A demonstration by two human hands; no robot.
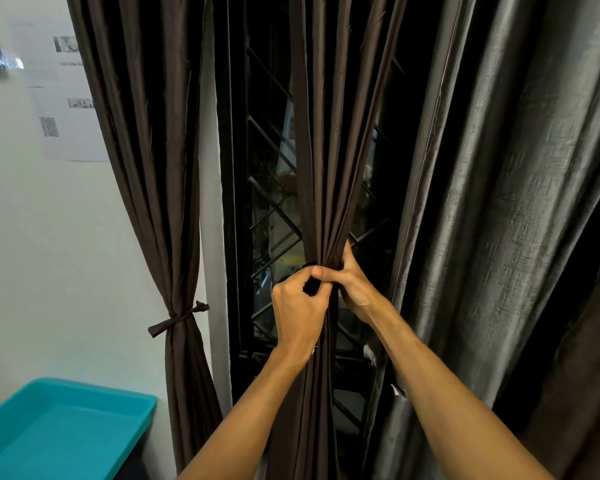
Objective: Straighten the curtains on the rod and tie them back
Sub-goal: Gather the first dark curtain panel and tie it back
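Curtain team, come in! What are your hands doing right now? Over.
Left hand pinching, right hand gripping the gathered middle curtain. No knot visible yet. Left curtain tied. Nothing blocking.

Reaches up and forward with both bare forearms, left wrist just below the right and close to it. Shows the back of the left hand (297,308), fingers curled tight, thumb and forefinger pinching dark cloth at the front of the dark brown pleated curtain panel (321,150). Wraps the right hand (355,284) round the same bunched panel from its right side, thumb laid flat across the front and touching the left forefinger, fingers (346,249) pointing up against the folds. Bends the right wrist slightly inward.
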